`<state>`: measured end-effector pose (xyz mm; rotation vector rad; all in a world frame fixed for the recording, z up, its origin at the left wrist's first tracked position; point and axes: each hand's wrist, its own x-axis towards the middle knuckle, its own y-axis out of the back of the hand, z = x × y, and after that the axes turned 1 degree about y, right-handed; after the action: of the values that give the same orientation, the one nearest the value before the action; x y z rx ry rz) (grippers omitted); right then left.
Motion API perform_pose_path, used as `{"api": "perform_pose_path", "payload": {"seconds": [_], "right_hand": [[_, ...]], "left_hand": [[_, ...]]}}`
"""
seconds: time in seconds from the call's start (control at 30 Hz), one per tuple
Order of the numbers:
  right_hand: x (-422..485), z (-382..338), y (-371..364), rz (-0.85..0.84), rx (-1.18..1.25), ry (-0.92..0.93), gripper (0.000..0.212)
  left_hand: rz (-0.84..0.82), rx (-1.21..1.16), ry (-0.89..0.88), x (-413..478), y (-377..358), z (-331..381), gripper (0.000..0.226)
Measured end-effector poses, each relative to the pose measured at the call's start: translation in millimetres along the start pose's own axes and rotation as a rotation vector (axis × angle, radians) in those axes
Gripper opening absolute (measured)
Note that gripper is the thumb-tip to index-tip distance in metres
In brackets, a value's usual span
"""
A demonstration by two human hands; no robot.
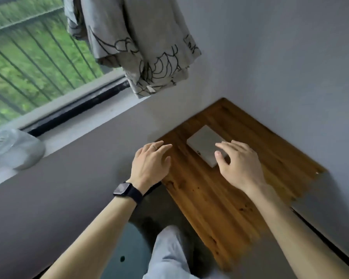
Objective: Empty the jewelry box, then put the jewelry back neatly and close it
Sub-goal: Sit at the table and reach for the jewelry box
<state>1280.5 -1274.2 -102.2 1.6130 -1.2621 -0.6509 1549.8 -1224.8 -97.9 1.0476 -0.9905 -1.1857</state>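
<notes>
A flat grey jewelry box [205,140] lies closed on the wooden table [220,202], near the corner of the room. My right hand [238,164] hovers over the box's near right corner with relaxed, spread fingers and covers part of it; whether it touches the lid is unclear. To the left of the box, my left hand [151,164] is over the table's left edge, fingers loose and empty. It wears a thin ring, and a dark watch is on that wrist. No jewelry is visible outside the box.
Grey walls close in the table at the back and right. A patterned grey cloth [141,47] hangs above the far corner. A barred window [28,57] and sill lie to the left, with a pale object [14,150] on the sill. My leg [167,254] is below.
</notes>
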Motion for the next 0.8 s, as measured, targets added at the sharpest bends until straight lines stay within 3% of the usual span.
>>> {"api": "perform_pose_path", "payload": {"seconds": [0.2,0.37,0.57,0.8], "right_hand": [[23.6,31.0,-25.6,0.049,-0.043,-0.192,0.047],[52.5,51.8,-73.0,0.025,-0.042,-0.454,0.040],[66.1,67.9,-152.6,-0.045,0.005,-0.660,0.040],[79.6,96.2,-262.2,-0.105,0.122,-0.690,0.055]], "left_hand": [[-0.172,0.004,-0.189,93.3,-45.4,5.8,0.045],[-0.324,-0.011,-0.332,175.1,-102.8,8.0,0.045],[-0.583,-0.008,-0.376,224.0,-181.4,0.6,0.054],[-0.576,-0.119,-0.365,245.6,-280.2,-32.7,0.070]]}}
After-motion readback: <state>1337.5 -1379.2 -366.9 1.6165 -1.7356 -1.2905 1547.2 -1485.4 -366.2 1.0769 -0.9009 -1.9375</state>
